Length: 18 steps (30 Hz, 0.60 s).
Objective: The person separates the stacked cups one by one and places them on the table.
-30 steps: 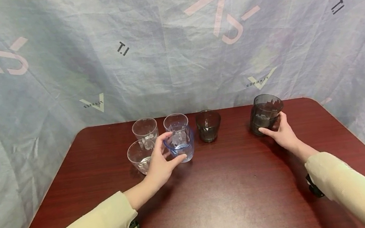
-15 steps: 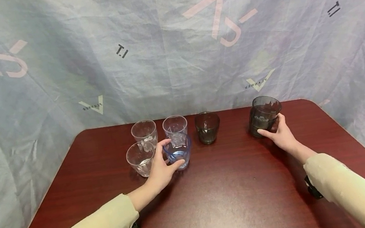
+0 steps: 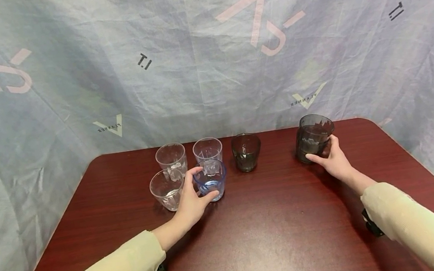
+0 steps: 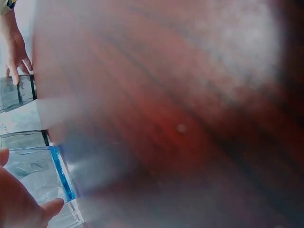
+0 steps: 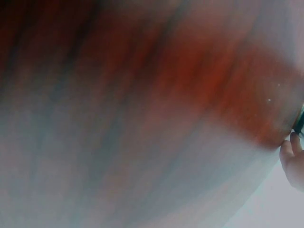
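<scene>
My left hand point(image 3: 189, 199) grips a blue-tinted glass point(image 3: 212, 188), thumb on its near side and index finger at the rim. It stands upright in front of a clear glass point(image 3: 207, 148), overlapping it in the head view. In the left wrist view, the blue rim of that glass point(image 4: 62, 173) shows beside my thumb. My right hand point(image 3: 336, 161) holds a dark grey glass point(image 3: 308, 144) at the table's back right, thumb in front and fingers round the right side. A second rim line shows just below its top edge. The right wrist view catches only my fingertips point(image 5: 292, 147) and a dark sliver.
Two more clear glasses, a rear one point(image 3: 171, 155) and a front one point(image 3: 166, 190), stand left of the blue glass. Another dark glass point(image 3: 246, 152) stands between my hands. A printed grey cloth point(image 3: 207, 63) hangs behind the reddish-brown table point(image 3: 271, 238).
My left hand has lowered the blue glass slightly toward me, in front of the rear clear glass. The right hand and its dark glass stay in place. The head view has shifted slightly.
</scene>
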Each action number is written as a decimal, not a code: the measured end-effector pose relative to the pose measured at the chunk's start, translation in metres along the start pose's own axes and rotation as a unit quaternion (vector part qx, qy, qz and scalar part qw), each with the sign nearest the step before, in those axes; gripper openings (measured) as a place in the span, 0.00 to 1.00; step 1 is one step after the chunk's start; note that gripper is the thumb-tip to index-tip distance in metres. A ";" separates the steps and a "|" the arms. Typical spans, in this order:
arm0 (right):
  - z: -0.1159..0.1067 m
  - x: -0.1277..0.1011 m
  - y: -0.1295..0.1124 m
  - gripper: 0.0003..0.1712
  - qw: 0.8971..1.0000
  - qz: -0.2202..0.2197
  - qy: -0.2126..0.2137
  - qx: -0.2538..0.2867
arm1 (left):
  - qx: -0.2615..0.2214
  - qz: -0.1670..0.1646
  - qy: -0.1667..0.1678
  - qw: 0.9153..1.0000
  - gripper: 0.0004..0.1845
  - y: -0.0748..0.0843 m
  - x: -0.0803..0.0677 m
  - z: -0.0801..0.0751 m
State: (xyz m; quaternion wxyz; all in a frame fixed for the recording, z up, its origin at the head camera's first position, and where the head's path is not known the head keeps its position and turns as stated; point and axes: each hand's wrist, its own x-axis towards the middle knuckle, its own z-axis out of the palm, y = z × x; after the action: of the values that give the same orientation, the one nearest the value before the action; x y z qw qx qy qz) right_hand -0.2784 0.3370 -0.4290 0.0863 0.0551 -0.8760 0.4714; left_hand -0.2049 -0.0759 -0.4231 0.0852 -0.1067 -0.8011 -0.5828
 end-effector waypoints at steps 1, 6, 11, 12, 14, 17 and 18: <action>0.000 0.000 0.000 0.48 1.000 -0.001 0.000 -0.001 | 0.001 0.001 0.000 1.000 0.38 -0.001 0.000 0.000; 0.000 0.000 0.000 0.49 1.000 -0.002 -0.004 0.001 | 0.026 0.003 0.004 1.000 0.42 0.001 0.001 0.001; 0.000 0.000 0.001 0.49 1.000 -0.002 -0.006 0.001 | 0.049 -0.004 0.013 0.999 0.48 0.012 0.001 0.000; 0.000 0.000 0.001 0.49 1.000 -0.003 -0.006 0.001 | 0.049 -0.001 0.015 0.999 0.49 0.014 0.001 0.000; 0.001 0.001 0.002 0.49 1.000 -0.005 -0.005 0.000 | 0.046 0.009 0.018 0.999 0.50 0.021 0.001 0.000; 0.000 0.000 0.001 0.49 1.000 -0.004 -0.002 0.003 | 0.044 0.030 0.024 0.998 0.51 0.033 0.002 0.000; 0.000 0.000 0.001 0.49 1.000 -0.004 -0.002 0.003 | 0.042 0.037 0.025 0.998 0.51 0.038 0.003 0.000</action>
State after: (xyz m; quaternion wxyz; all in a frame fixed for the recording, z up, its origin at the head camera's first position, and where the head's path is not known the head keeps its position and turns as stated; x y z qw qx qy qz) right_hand -0.2791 0.3374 -0.4300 0.0863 0.0593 -0.8742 0.4741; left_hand -0.1977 -0.0649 -0.3876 0.1313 -0.1180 -0.8181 -0.5474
